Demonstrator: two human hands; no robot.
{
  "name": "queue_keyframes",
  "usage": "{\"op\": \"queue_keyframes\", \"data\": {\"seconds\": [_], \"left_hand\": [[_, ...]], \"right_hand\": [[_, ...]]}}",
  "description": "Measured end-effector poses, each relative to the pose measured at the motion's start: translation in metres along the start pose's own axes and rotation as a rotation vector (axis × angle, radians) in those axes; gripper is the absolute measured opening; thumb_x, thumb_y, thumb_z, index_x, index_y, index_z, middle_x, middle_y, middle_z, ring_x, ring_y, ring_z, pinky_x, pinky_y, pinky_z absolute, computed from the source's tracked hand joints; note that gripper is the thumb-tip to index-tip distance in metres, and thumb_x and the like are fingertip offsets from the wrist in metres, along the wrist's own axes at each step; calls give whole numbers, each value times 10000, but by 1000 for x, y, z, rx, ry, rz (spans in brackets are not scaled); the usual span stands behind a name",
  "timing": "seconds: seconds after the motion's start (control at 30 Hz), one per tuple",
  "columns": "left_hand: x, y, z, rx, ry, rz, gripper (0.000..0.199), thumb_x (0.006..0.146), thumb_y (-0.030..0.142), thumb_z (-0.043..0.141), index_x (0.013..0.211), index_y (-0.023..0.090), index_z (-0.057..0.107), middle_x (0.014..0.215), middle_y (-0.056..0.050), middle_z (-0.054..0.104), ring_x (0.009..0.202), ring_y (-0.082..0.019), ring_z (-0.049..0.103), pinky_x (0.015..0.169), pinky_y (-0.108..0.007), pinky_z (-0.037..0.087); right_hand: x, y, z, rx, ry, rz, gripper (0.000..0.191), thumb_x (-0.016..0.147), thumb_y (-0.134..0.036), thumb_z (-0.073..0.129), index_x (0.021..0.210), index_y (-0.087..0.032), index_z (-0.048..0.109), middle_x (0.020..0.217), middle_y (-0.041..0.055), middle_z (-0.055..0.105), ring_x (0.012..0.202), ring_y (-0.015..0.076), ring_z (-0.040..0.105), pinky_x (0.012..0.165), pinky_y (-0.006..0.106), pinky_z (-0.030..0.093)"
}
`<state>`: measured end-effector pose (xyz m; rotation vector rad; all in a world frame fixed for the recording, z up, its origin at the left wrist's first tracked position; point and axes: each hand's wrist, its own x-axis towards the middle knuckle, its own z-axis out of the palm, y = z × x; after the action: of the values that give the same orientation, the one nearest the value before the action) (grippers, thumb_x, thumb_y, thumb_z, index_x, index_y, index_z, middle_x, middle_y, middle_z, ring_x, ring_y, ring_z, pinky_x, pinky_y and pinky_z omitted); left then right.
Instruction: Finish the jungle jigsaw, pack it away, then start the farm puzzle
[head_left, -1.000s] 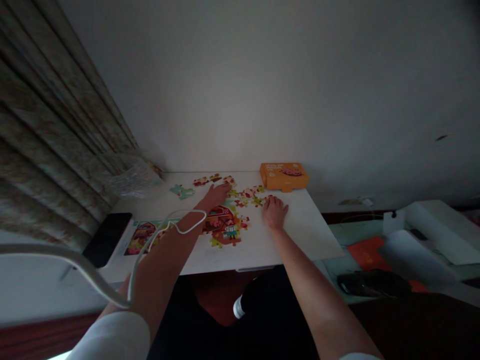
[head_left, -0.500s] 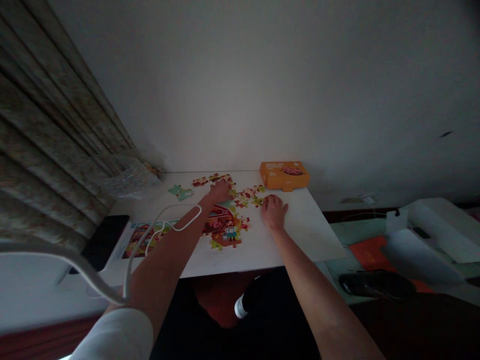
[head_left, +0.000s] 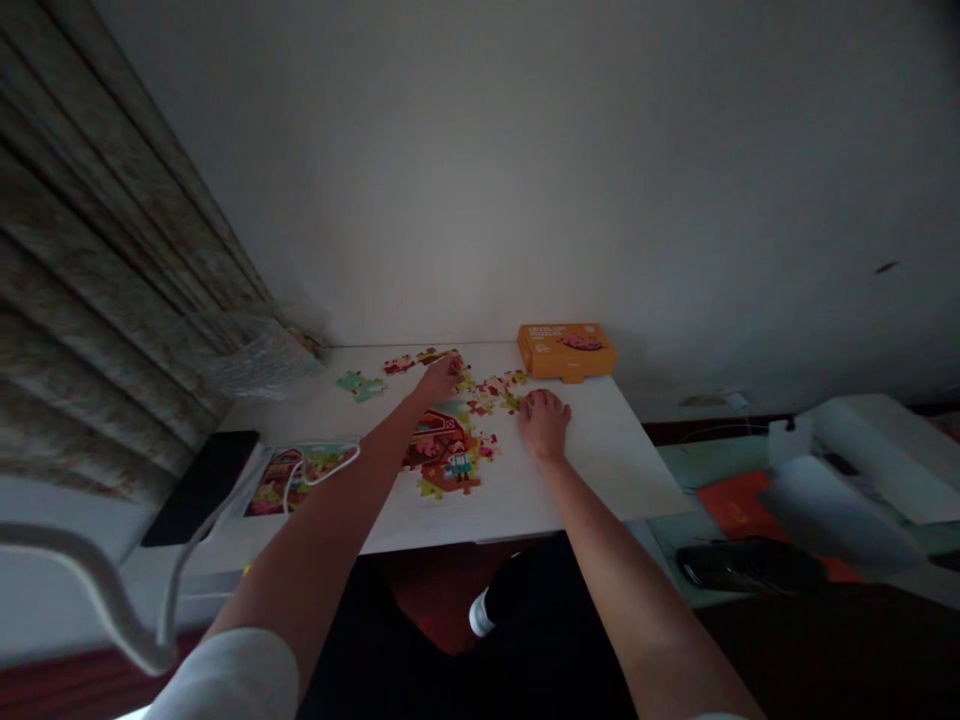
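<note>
My left hand reaches over the loose puzzle pieces at the back of the table, its fingers pinched together around what looks like a small reddish puzzle piece. My right hand rests on the tabletop with bent, slightly parted fingers; its fingertips are beside the yellow-green edge of a loose pile of pieces. Between my arms lies a partly joined jigsaw with a red barn and a figure. My left forearm covers part of its left side. A joined light-green section lies farther left.
An orange puzzle box stands at the back right of the white table. A picture sheet, a black phone-like slab and clear plastic wrap are on the left. A white cable loops near my left arm.
My left hand has drawn its fingers together and shifted slightly up. My right hand has moved slightly left. The white cable has swung down and to the left.
</note>
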<state>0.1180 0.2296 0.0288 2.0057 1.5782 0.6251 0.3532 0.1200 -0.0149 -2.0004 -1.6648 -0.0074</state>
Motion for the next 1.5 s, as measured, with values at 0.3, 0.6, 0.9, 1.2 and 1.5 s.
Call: {"op": "queue_keyframes", "data": {"seconds": [0.3,0.6,0.9,1.2,1.5], "left_hand": [[-78,43,35,-222,70,-5,162,896,175,622,1048,224,652,986,-39,759,893,-191,688,837,-314,542],[-99,72,72,-149,90,-62,241,963,153,549,1173,208,654,1106,-95,765,987,-222,713,885,-334,550],[-101,54,55,324,-58,287,359,1020,202,451,1299,200,676,1332,-139,703,1277,-268,630,1236,-516,315],[-61,42,46,399,-94,313,382,1034,279,443,1361,243,637,1460,-119,628,1393,-288,536,1277,-595,158],[-127,32,46,447,-55,254,479,1063,366,411,1472,152,538,1581,-191,493,1484,-309,437,1248,-535,282]], "right_hand": [[-9,-2,-14,127,-208,-168,367,1051,-415,429,1262,-229,665,1023,81,761,890,234,687,808,323,486],[-13,2,-13,154,-274,-335,279,1014,-365,509,1148,-214,701,996,69,760,841,210,678,775,295,477],[-1,11,-1,193,-138,-66,330,1036,-381,378,1007,-214,661,811,66,706,741,233,628,675,294,415],[6,14,6,171,-109,-160,252,1020,-320,410,944,-209,623,939,94,698,916,241,616,846,320,446],[10,21,10,210,-104,-151,223,989,-322,478,910,-209,653,972,104,710,950,247,618,872,338,471]]}}
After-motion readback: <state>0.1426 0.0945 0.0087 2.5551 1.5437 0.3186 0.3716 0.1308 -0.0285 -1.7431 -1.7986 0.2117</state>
